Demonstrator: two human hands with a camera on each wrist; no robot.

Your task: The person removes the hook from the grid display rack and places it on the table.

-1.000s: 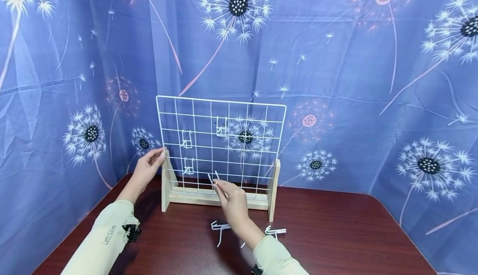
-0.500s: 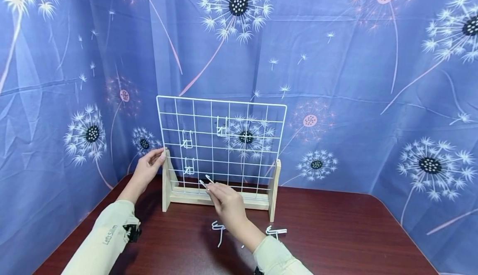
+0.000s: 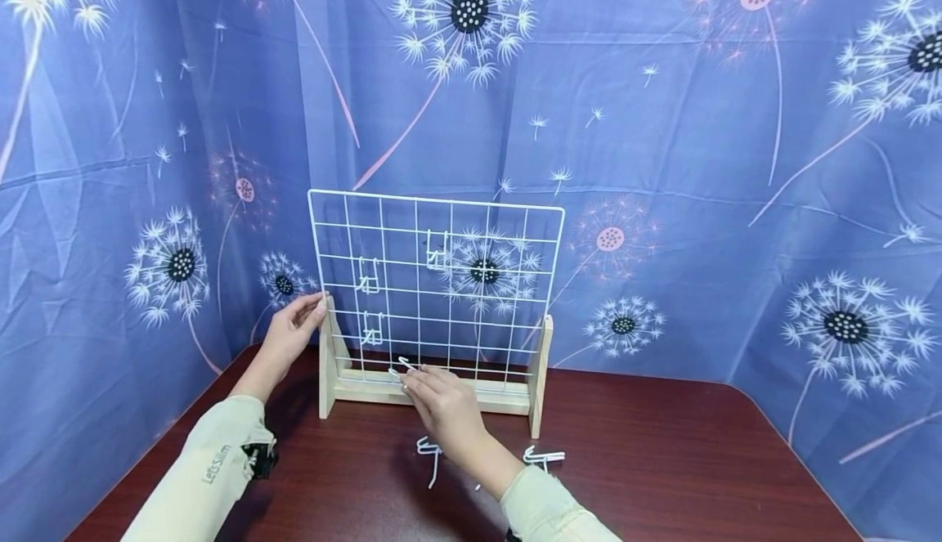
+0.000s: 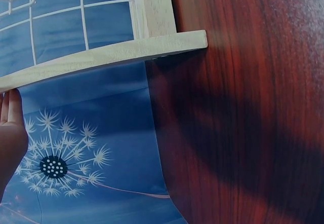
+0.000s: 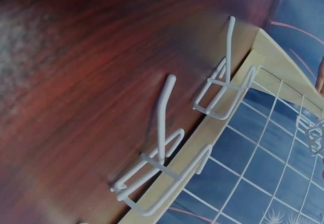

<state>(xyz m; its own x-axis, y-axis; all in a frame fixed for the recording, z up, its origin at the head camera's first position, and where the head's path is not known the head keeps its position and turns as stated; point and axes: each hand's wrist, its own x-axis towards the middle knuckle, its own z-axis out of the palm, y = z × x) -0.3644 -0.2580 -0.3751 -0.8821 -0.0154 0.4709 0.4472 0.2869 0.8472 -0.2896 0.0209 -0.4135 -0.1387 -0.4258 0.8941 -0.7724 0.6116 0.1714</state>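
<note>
In the head view, the step in hand seems to be the hanging of one more hook on the wire grid [image 3: 417, 198]. The right hand [image 3: 445, 411], in the lower middle of the frame, pinches a white hook [image 3: 405, 363], whose two prongs point out to the upper left of the fingertips, in front of the lowest rows. The left hand [image 3: 287, 333], at left of centre, holds the wooden stand [image 3: 326, 366] at the top of its left post. Three hung hooks [image 3: 372, 332] are already on the wires; others lie on the counter [image 3: 662, 444] at the lower centre, partly hidden by the forearm. I judge that the next move calls for turning the prongs toward a wire and seating both together, while the stand is kept steady. In the left wrist view, the left fingers touch the post's edge at the left border; the thumb is not visible. In the right wrist view, two loose hooks [image 5: 161, 133] fill the middle; the right hand's grip cannot be told from here.
</note>
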